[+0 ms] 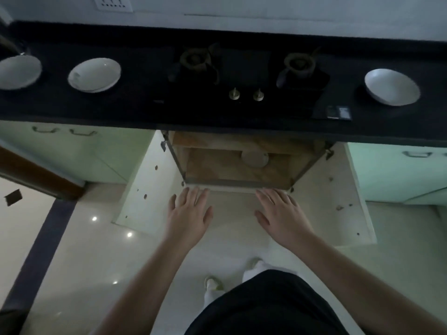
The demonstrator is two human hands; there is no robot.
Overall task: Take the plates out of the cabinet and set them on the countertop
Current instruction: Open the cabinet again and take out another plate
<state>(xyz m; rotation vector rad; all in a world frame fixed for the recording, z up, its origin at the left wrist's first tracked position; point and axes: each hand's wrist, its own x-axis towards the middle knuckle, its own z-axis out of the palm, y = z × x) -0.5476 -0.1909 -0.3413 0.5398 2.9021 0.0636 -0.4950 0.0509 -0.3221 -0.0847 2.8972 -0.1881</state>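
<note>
The leftmost plate (18, 72) on the tabletop (145, 102) is cut by the picture's edge. Inside the cabinet (232, 163), a pale round thing (254, 158) sits partly hidden beneath the tabletop's front; too blurred to tell.

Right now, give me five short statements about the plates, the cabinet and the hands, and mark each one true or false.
1. Three white plates sit on the countertop: the far-left plate, the second plate and the right-hand plate. True.
2. The cabinet under the stove is shut. False: both its doors stand open.
3. The left hand grips a plate. False: it is empty, fingers straight.
4. One pale round plate is inside the cabinet. True.
5. The right hand rests on the countertop. False: it is held out below the counter, in front of the cabinet opening.
</note>
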